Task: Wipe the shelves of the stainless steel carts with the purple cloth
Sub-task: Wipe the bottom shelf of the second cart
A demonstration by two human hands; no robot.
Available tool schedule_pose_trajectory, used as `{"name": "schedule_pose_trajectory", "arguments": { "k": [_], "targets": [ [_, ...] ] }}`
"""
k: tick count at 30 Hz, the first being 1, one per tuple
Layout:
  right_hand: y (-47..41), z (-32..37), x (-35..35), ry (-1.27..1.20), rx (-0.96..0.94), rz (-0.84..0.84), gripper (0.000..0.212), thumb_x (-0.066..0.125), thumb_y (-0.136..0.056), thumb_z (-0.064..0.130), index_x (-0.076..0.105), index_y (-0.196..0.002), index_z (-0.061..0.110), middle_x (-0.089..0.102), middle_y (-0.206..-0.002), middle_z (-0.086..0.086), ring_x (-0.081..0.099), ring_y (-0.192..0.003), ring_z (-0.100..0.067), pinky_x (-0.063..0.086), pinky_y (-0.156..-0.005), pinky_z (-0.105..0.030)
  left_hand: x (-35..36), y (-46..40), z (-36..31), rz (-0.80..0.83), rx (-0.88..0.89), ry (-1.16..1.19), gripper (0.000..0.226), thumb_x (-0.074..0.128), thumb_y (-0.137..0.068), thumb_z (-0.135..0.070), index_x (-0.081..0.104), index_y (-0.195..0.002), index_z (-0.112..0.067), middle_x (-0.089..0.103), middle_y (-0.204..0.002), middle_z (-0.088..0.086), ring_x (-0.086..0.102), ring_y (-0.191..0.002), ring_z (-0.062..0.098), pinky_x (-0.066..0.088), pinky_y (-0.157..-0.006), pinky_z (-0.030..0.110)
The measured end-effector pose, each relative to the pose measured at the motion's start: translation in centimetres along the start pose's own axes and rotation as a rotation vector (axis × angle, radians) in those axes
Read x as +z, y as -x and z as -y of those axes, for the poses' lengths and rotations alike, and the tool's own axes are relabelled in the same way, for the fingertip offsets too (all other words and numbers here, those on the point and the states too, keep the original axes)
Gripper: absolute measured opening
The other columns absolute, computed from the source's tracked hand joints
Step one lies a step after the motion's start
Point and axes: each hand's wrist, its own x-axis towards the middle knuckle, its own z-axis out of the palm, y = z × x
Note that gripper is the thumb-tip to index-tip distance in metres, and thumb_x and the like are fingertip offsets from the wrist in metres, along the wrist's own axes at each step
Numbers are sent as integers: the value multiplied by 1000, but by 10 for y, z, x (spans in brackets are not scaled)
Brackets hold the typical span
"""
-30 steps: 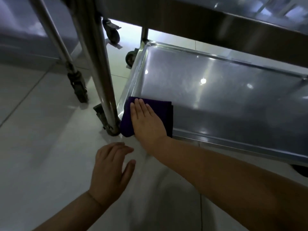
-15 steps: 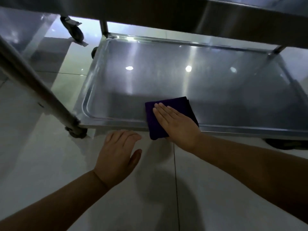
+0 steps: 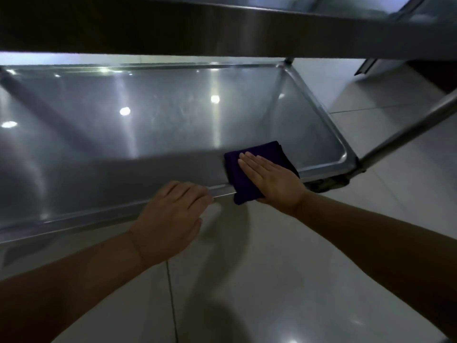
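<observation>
Bottom shelf [image 3: 148, 134] of the stainless cart ran across the view, ceiling lights reflected in it. Left hand [image 3: 170, 219] hovered at the shelf's near rim, fingers loosely curled, grip on nothing (contact with the rim unclear). Right hand [image 3: 269, 179] lay flat, fingers straight and together, pressing the folded purple cloth [image 3: 259, 154] on the near edge, near the right corner post [image 3: 405, 129]. Tiled floor [image 3: 247, 280] below.
</observation>
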Motion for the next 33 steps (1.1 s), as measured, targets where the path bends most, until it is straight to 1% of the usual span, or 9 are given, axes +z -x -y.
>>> {"name": "schedule_pose_trajectory", "arguments": {
  "k": [10,16,19,22,24,26,29,31,33],
  "targets": [
    [87,-116,23,-93,546,97,94,63,-89,37,-4,-150,15,1,-161,-7,2,-148,-20,-19,-107,-23,6,-73,-32,41,195,115,40,46,-78,-24,68,-106,-7,65,-110,9,53,-101,25,36,-90,36],
    [86,-123,18,-118,633,218,83,53,-95,20,-7,-152,14,-7,-161,-6,-1,-148,-20,-7,-113,-26,-13,-101,-52,150,155,228,44,42,-79,-28,67,-108,-7,64,-109,7,48,-103,20,36,-87,35],
    [94,-121,-15,-344,683,331,72,52,-96,15,8,-153,13,6,-161,-8,13,-147,-23,16,-117,-34,-38,-101,-70,223,161,274,44,42,-79,-29,64,-112,-8,63,-111,6,55,-101,25,38,-86,36],
    [117,-106,-55,-597,827,106,47,50,-95,11,46,-142,14,47,-143,-12,44,-131,-28,36,-107,-38,-72,-100,-95,274,143,327,43,43,-79,-27,62,-112,-9,62,-111,6,56,-99,26,40,-86,34],
    [138,-88,-87,-762,928,16,39,56,-93,16,57,-132,16,62,-124,-8,56,-115,-26,44,-96,-29,-99,-102,-114,311,77,349,37,53,-82,-23,59,-115,-9,62,-112,7,58,-99,27,47,-84,34],
    [163,-69,-125,-998,1023,-68,31,64,-90,24,66,-121,20,68,-106,0,61,-100,-16,42,-82,-14,-131,-108,-134,358,-23,398,41,67,-81,-15,57,-121,-8,60,-117,8,57,-105,27,47,-85,35],
    [204,-48,-195,-1129,1061,-141,27,68,-88,30,68,-114,25,67,-93,9,58,-84,-5,37,-69,-7,-191,-127,-165,409,-133,522,52,65,-87,-21,46,-135,-11,51,-131,5,48,-120,21,41,-96,34],
    [227,-40,-247,-1169,1054,-176,31,69,-87,28,66,-117,24,68,-95,9,59,-85,-5,38,-71,-6,-239,-142,-185,416,-195,618,56,61,-89,-28,39,-140,-19,45,-133,-3,41,-120,11,38,-95,28],
    [246,-37,-305,-1226,1066,-212,35,71,-86,24,65,-120,21,70,-101,4,62,-91,-9,43,-79,-16,-294,-160,-204,391,-188,697,57,63,-87,-30,39,-138,-23,42,-128,-10,35,-113,1,34,-92,24]
  ]
}}
